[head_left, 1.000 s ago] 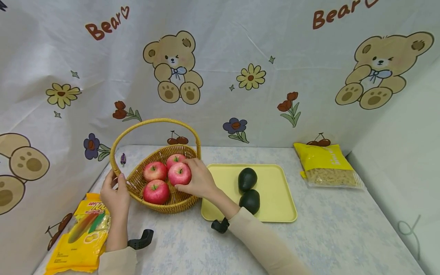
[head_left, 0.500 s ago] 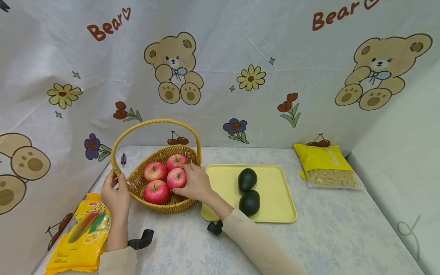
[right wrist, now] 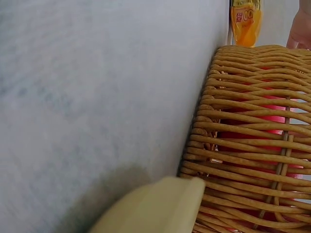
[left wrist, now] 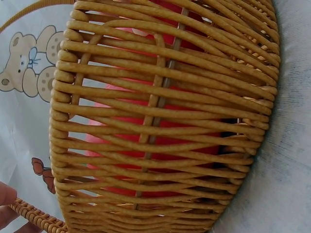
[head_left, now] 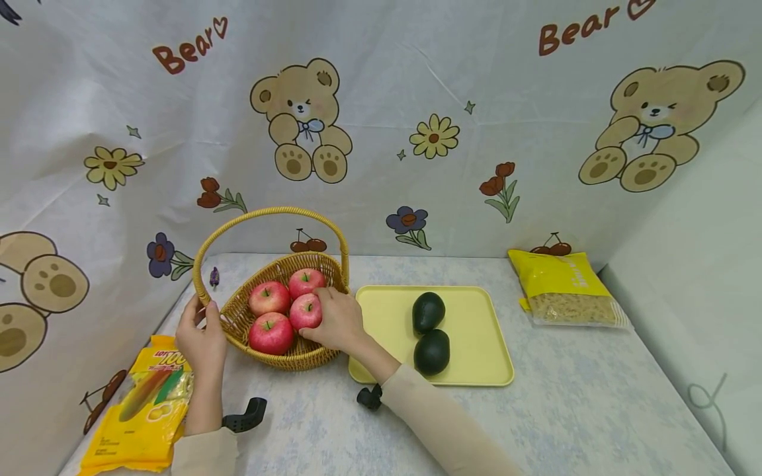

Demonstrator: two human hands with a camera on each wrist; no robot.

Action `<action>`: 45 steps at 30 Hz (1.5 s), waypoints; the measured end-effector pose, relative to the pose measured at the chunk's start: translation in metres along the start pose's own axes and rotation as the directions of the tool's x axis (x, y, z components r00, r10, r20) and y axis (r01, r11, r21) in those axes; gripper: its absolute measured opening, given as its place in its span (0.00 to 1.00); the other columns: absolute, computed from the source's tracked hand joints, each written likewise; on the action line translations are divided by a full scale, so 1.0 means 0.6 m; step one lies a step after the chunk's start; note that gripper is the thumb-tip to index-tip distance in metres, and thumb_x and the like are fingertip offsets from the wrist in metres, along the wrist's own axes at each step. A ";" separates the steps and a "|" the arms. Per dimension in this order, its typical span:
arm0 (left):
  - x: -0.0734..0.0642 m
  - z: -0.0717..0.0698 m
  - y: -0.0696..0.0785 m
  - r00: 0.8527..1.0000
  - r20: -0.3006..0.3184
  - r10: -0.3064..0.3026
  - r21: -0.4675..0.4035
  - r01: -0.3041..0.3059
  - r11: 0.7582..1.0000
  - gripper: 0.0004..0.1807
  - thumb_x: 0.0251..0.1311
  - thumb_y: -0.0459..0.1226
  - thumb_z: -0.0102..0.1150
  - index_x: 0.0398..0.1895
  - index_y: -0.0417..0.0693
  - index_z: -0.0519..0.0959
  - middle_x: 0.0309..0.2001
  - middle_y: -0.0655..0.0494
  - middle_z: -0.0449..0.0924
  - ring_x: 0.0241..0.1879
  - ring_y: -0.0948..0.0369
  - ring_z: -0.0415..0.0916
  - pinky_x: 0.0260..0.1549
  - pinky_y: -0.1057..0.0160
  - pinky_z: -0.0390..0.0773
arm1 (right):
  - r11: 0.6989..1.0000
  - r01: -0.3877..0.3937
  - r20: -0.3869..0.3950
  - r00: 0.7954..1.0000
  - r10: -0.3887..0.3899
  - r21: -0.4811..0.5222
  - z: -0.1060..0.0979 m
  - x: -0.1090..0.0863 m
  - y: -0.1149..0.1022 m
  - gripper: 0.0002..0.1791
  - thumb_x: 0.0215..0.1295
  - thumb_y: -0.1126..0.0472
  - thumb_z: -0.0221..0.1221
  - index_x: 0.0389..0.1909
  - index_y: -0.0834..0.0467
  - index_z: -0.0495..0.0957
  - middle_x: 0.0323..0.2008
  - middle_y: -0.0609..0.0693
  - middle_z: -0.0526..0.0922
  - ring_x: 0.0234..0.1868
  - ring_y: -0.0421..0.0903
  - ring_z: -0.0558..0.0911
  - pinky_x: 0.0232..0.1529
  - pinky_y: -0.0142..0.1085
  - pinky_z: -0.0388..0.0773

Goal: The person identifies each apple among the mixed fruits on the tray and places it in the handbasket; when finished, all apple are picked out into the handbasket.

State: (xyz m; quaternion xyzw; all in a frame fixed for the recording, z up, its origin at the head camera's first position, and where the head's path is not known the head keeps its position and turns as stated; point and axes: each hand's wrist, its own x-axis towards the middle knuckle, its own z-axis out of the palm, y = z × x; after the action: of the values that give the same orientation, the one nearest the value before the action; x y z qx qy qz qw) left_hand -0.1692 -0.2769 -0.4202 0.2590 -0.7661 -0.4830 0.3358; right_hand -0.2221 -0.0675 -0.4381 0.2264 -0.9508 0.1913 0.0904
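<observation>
A wicker basket (head_left: pixel 303 360) with a tall arched handle (head_left: pixel 284 211) stands on the table, tilted up on its far side in the head view. Several red apples lie inside, among them one at the front (head_left: pixel 270 333) and one at the left (head_left: pixel 269 297). My left hand (head_left: pixel 202 337) grips the handle low on its left side; part of that hand also shows in the left wrist view. Inside the right of the basket, my right hand (head_left: pixel 339 320) holds an apple (head_left: pixel 305 311) between thumb and fingers, close against the other apples. Its fingers are out of the right wrist view.
Right of the basket is a pale yellow tray (head_left: pixel 476 337) bearing two dark green avocados (head_left: pixel 432 352). A yellow candy bag (head_left: pixel 137 423) lies at the left, beside my left forearm. A yellow-topped pasta bag (head_left: pixel 568 287) rests at the back right. Behind everything hangs a bear-printed cloth (head_left: pixel 381 86).
My right hand has moved left and slightly down with the apple, bringing it in among the others, and has since nearly stopped. The left hand stays on the handle.
</observation>
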 end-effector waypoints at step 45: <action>0.004 -0.005 0.011 0.998 0.053 0.030 0.055 -0.033 0.998 0.23 0.72 0.44 0.47 0.67 0.47 0.72 0.59 0.43 0.78 0.54 0.49 0.75 0.41 0.73 0.67 | 1.000 -0.002 0.074 0.997 -0.001 0.030 -0.034 -0.007 -0.003 0.47 0.55 0.35 0.65 0.67 0.61 0.66 0.61 0.53 0.75 0.57 0.48 0.79 0.52 0.40 0.79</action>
State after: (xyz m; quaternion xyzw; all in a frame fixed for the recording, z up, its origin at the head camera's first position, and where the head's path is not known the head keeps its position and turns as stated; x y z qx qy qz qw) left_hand -0.1692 -0.2776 -0.4125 0.2436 -0.7917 -0.4627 0.3158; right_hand -0.2157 -0.0591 -0.4200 0.2344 -0.9506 0.1969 0.0517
